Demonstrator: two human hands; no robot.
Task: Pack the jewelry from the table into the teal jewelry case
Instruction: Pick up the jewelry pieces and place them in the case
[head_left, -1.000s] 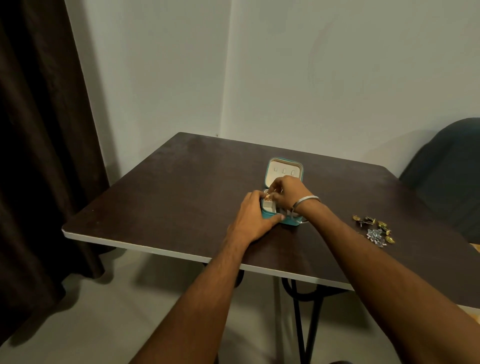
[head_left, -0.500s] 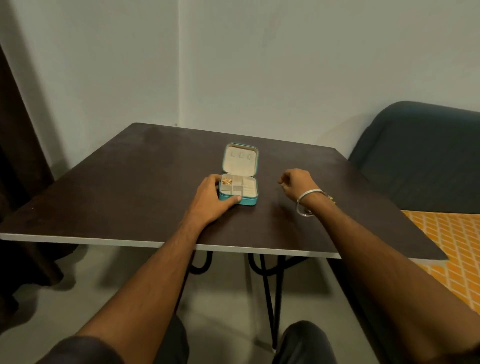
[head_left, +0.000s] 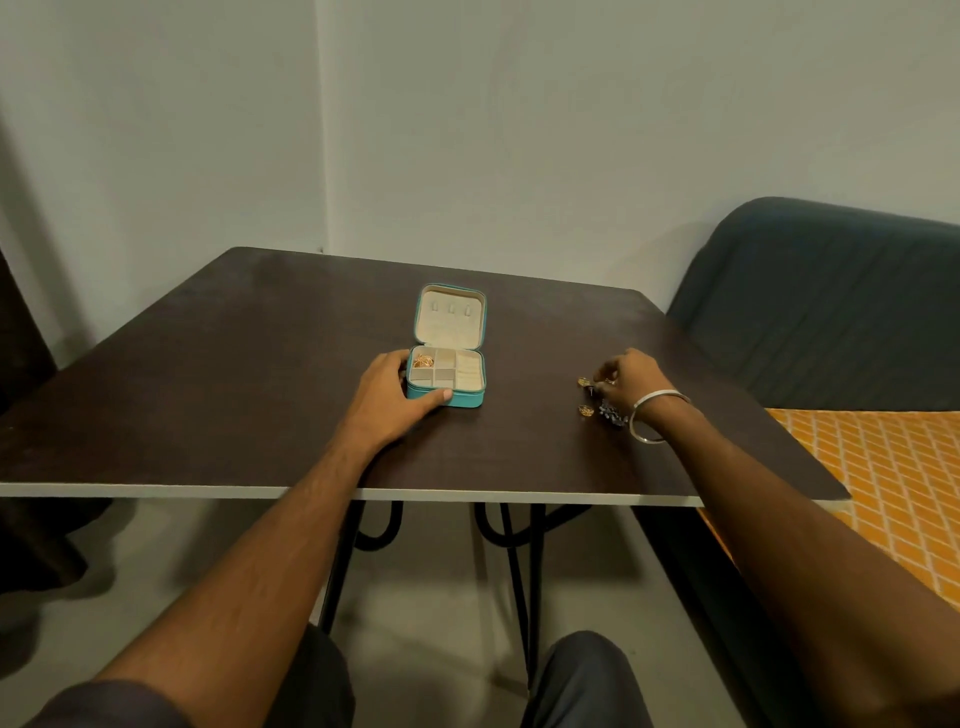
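Observation:
The teal jewelry case (head_left: 470, 400) lies open on the dark table (head_left: 234, 389), lid (head_left: 451, 317) folded back. Gold jewelry (head_left: 423, 360) sits in its back-left compartment; the other cream compartments look bare. My left hand (head_left: 387, 392) grips the case's front-left corner, thumb along the front wall. To the right, my right hand (head_left: 626, 376) hovers over the loose pile, fingertips curled and pinching at a small gold earring (head_left: 583, 382). Another gold piece (head_left: 586, 410) and a dark silvery piece (head_left: 613, 415) lie just below the hand, partly hidden by my wrist.
A silver bangle (head_left: 654, 410) rings my right wrist. A dark blue sofa (head_left: 810, 312) with an orange patterned cover (head_left: 883, 467) stands right of the table. A dark curtain (head_left: 21, 364) hangs at the left. The table's white front edge is near my knees.
My right hand left the case and moved right to the jewelry pile. The left hand stayed on the case. The view has turned to the right.

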